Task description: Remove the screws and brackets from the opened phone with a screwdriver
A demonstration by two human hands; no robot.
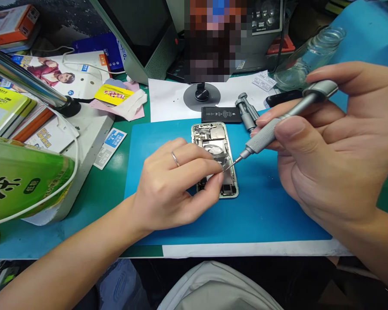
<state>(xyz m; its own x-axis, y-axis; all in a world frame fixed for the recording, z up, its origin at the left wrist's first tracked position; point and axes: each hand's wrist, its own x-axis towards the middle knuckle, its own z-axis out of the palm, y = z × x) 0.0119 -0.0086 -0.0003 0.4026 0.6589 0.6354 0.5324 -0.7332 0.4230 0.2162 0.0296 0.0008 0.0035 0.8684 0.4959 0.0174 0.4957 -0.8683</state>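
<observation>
one screwdriver is resting in the clamped fingers of the right hand, its tip reaching the left hand, whose thumb and forefinger are pressing together. an opened phone is lying beneath, on a blue mat. a battery is lying just behind; a glass jar and computer screen are sitting farther back.

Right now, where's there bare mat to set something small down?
On the blue mat: between the opened phone and near edge, or left of the phone beyond your left hand. Crowded: far edge, by battery and grey tools.
</observation>
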